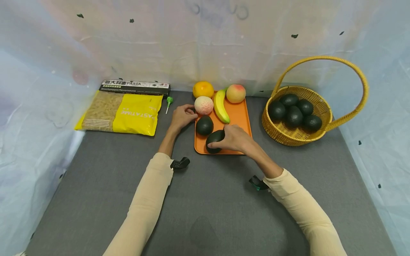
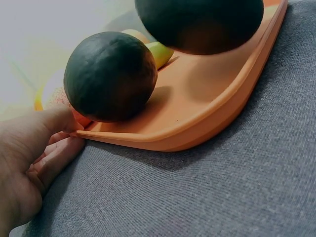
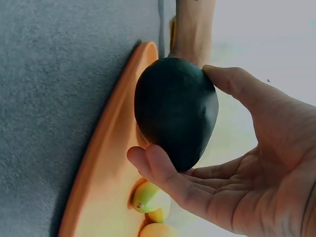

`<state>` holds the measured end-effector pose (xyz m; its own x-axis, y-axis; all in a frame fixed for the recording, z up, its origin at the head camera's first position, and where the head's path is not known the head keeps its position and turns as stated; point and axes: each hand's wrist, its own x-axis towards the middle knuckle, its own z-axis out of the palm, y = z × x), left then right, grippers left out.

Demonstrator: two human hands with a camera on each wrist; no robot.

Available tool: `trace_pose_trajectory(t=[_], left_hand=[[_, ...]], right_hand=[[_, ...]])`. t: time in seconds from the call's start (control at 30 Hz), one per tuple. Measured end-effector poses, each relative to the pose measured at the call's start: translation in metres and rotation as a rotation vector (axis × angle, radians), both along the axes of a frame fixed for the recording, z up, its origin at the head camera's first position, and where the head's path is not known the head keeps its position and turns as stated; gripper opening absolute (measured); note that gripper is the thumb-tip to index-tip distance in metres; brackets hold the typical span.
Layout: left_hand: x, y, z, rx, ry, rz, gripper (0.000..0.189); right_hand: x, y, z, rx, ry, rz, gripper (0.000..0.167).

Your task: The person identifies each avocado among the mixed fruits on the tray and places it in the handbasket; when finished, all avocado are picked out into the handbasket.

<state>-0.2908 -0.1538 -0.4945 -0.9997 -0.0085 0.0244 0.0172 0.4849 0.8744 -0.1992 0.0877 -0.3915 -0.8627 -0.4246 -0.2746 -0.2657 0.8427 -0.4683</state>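
My right hand (image 1: 235, 138) grips a dark green avocado (image 1: 215, 141) between thumb and fingers, over the front left part of the orange tray (image 1: 237, 124). The right wrist view shows this avocado (image 3: 175, 111) raised off the tray. At the tray's left edge, my left hand (image 1: 183, 116) pinches the rim, thumb on top and fingers outside, as the left wrist view shows. A second avocado (image 2: 109, 76) rests in the tray close to that hand. Behind it on the tray are a pale speckled peach (image 1: 203, 105), a banana (image 1: 221, 106), an orange (image 1: 203, 89) and a red-topped peach (image 1: 236, 93).
A wicker basket (image 1: 296, 138) with a tall handle stands to the right, holding several avocados (image 1: 293, 116). On the left lie a yellow pasta bag (image 1: 137, 113), a dark pasta box (image 1: 134, 87) and a green lollipop (image 1: 169, 100). A curtain hangs behind the grey table.
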Motion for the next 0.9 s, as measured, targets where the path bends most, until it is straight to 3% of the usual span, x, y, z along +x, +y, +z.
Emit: trace_pose_trajectory(t=[0.1, 0.4, 0.73, 0.9], left_hand=[[0.000, 0.000, -0.001, 0.000, 0.002, 0.002, 0.043], [0.000, -0.002, -0.002, -0.013, -0.002, 0.007, 0.042], [-0.001, 0.000, -0.001, -0.009, -0.013, 0.002, 0.042], [-0.001, 0.000, -0.001, -0.011, -0.009, 0.003, 0.042]], right_hand=[[0.001, 0.004, 0.007, 0.004, -0.009, -0.007, 0.058], [-0.001, 0.026, 0.023, -0.094, -0.030, 0.023, 0.089], [-0.005, 0.053, 0.036, -0.234, 0.049, 0.056, 0.089], [-0.006, 0.066, 0.044, -0.220, 0.089, 0.037, 0.090]])
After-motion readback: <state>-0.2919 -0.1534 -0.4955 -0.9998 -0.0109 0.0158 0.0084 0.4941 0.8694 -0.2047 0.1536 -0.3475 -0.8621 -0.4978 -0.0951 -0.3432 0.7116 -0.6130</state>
